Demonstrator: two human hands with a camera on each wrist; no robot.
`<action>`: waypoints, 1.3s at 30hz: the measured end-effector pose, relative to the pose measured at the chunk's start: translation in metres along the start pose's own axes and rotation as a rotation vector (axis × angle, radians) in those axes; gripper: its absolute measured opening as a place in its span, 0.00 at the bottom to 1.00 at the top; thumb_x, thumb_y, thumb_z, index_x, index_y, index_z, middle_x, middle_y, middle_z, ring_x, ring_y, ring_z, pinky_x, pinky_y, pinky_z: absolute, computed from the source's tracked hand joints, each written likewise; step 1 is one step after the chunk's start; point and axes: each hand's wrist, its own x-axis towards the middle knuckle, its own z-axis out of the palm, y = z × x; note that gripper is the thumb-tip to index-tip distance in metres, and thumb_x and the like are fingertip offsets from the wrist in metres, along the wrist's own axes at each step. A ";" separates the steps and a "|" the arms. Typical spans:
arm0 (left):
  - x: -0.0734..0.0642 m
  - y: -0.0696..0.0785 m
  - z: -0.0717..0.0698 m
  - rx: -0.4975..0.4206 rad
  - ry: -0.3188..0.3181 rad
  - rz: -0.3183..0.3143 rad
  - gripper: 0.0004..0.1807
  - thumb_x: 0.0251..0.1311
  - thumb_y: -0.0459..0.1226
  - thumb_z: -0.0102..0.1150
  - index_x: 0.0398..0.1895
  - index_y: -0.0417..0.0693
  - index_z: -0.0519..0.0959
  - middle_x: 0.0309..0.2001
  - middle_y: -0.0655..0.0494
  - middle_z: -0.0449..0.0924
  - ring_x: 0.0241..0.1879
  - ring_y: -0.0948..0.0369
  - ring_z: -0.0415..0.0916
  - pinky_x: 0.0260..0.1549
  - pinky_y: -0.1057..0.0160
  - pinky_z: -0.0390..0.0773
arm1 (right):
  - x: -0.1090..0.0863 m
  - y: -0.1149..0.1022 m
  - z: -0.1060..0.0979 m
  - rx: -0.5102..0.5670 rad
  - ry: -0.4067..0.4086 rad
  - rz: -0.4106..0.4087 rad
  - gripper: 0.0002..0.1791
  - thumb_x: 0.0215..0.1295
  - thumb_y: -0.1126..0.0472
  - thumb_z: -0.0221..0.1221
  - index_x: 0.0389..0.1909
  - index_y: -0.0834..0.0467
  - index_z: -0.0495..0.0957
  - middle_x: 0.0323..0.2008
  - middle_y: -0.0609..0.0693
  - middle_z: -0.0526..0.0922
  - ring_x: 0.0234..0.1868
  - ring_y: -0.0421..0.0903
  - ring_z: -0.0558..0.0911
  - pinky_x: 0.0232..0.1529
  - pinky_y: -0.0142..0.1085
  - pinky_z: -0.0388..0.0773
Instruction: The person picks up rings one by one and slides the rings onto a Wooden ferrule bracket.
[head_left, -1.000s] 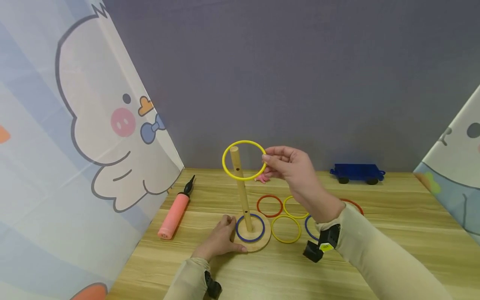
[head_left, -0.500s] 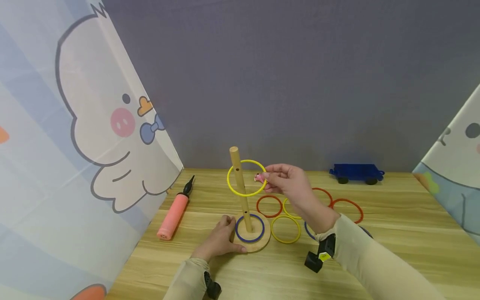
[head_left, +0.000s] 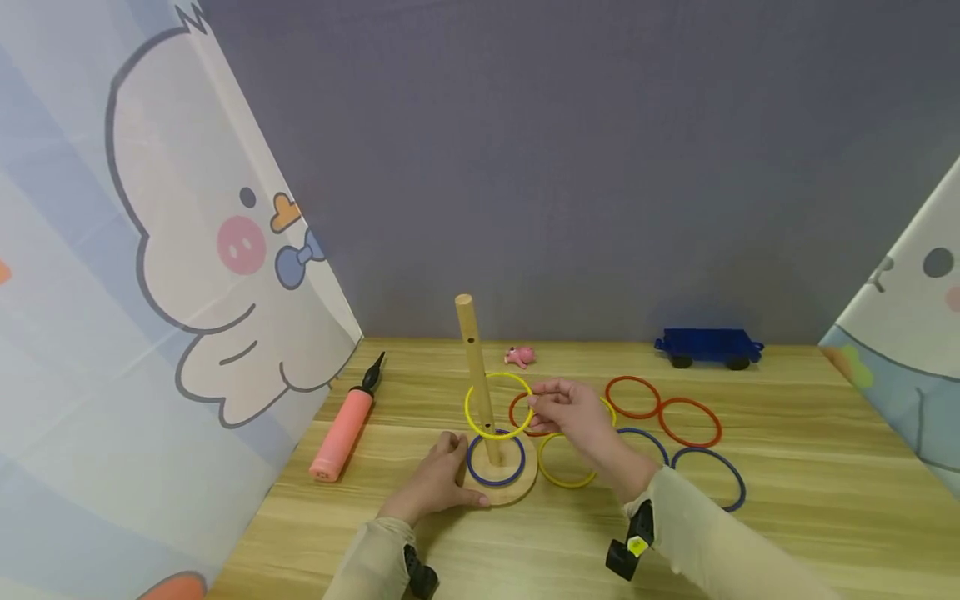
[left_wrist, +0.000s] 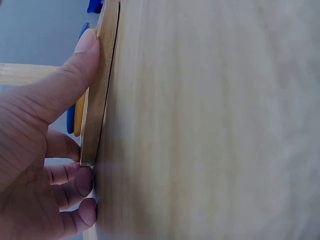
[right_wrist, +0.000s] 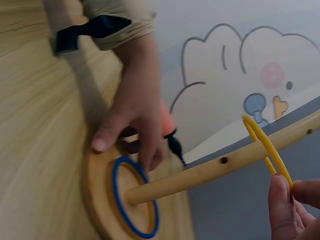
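A wooden ring-toss stand has a tall peg (head_left: pixel 476 358) on a round base (head_left: pixel 517 492). My left hand (head_left: pixel 435 479) grips the base's left edge, its thumb (left_wrist: pixel 82 57) lying along the rim in the left wrist view. Around the peg's foot lies a blue ring (head_left: pixel 497 479), with a yellow-orange edge (left_wrist: pixel 78 112) directly beneath it. Between thumb and fingertips my right hand (head_left: pixel 573 417) pinches a yellow ring (right_wrist: pixel 272 147). That ring encircles the peg's lower half, well above the base.
Right of the stand lie red rings (head_left: pixel 633 417), blue rings (head_left: pixel 742 492) and yellow rings (head_left: pixel 566 486). A pink hand pump (head_left: pixel 342 433) is at left. A small pink toy (head_left: pixel 520 357) and a blue toy wagon (head_left: pixel 708 344) stand along the back wall (head_left: pixel 600 167).
My right hand has lowered the yellow ring from around the peg's top to its lower half. My left hand has kept its place on the base.
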 end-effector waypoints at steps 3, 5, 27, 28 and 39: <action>0.000 -0.003 0.002 0.005 0.001 -0.007 0.65 0.41 0.62 0.73 0.73 0.31 0.55 0.57 0.43 0.62 0.58 0.47 0.64 0.56 0.47 0.68 | 0.001 0.016 0.003 0.002 0.011 0.024 0.15 0.66 0.73 0.57 0.51 0.76 0.73 0.28 0.52 0.81 0.24 0.43 0.82 0.31 0.35 0.82; 0.000 -0.005 0.003 0.004 0.004 -0.005 0.65 0.40 0.63 0.73 0.74 0.33 0.55 0.56 0.44 0.62 0.58 0.48 0.64 0.56 0.47 0.69 | 0.002 0.025 0.005 -0.005 0.026 0.032 0.15 0.65 0.73 0.58 0.50 0.75 0.73 0.27 0.52 0.81 0.23 0.43 0.82 0.30 0.35 0.82; 0.000 -0.002 0.003 0.018 -0.010 -0.001 0.65 0.41 0.63 0.72 0.72 0.27 0.55 0.58 0.41 0.62 0.60 0.45 0.64 0.57 0.47 0.68 | 0.011 0.096 0.012 -0.059 0.129 0.071 0.12 0.62 0.75 0.60 0.45 0.77 0.76 0.30 0.62 0.82 0.20 0.44 0.79 0.25 0.37 0.81; 0.001 -0.002 0.003 0.022 -0.009 0.000 0.65 0.41 0.63 0.72 0.72 0.27 0.55 0.58 0.41 0.62 0.60 0.45 0.64 0.57 0.47 0.68 | 0.011 0.097 0.013 -0.065 0.134 0.071 0.11 0.61 0.75 0.60 0.44 0.76 0.77 0.29 0.62 0.82 0.19 0.44 0.79 0.25 0.37 0.81; 0.001 -0.002 0.002 0.001 -0.007 0.001 0.64 0.43 0.62 0.72 0.72 0.28 0.55 0.59 0.41 0.61 0.61 0.45 0.62 0.58 0.46 0.67 | 0.010 0.102 0.011 -0.179 0.182 0.027 0.04 0.61 0.73 0.63 0.31 0.72 0.78 0.21 0.57 0.81 0.18 0.46 0.80 0.22 0.40 0.80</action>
